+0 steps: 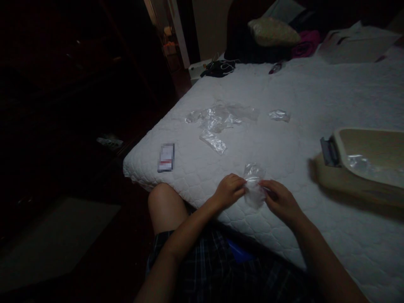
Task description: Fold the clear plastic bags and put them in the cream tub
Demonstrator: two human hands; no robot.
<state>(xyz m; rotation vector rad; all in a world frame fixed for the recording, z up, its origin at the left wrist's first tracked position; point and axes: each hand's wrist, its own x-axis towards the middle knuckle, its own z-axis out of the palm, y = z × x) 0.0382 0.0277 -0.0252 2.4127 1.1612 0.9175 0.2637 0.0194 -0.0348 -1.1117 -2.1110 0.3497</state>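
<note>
Just above the near edge of the bed, a clear plastic bag (255,191) is stretched between my two hands. My left hand (231,190) pinches its left side with the fingers closed. On the opposite side my right hand (279,199) grips the bag between thumb and fingers. Farther back on the white quilted cover lies a crumpled heap of clear plastic bags (217,117), with one folded strip of plastic (213,141) in front of it. Another small plastic bag (279,115) lies apart to the right.
A cream plastic bin (328,172) with clear plastic inside stands at the right. A phone (166,158) lies near the bed's left corner. Toward the back are dark cloth with cords (219,68), a pillow (274,31) and a white box (356,44).
</note>
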